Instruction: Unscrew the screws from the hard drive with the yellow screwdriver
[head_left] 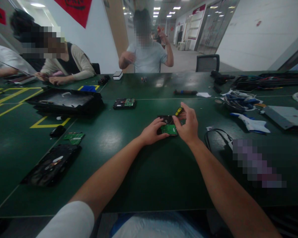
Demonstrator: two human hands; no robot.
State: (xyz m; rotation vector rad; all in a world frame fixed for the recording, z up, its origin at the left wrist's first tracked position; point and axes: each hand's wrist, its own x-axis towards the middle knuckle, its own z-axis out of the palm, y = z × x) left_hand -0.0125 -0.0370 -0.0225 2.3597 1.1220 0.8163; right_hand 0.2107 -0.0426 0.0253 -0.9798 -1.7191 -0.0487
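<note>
A hard drive with a green circuit board (169, 129) lies on the dark green table in front of me. My left hand (152, 132) grips its left side, thumb along the near edge and fingers over the far one. In my right hand (188, 124) is a small screwdriver with a yellow and black handle (179, 111), tilted above the drive. The screwdriver's tip is too small to make out, so I cannot tell whether it touches the board. Farther off, to the left, lies a second hard drive (124, 103).
Black trays (67, 100), a loose green board (74, 137) and a black drive (52, 165) lie left. On the right are a cable bundle (240, 100), gloves (250, 123), a grey metal box (286, 117) and a blurred purple object (257, 162). People sit across the table.
</note>
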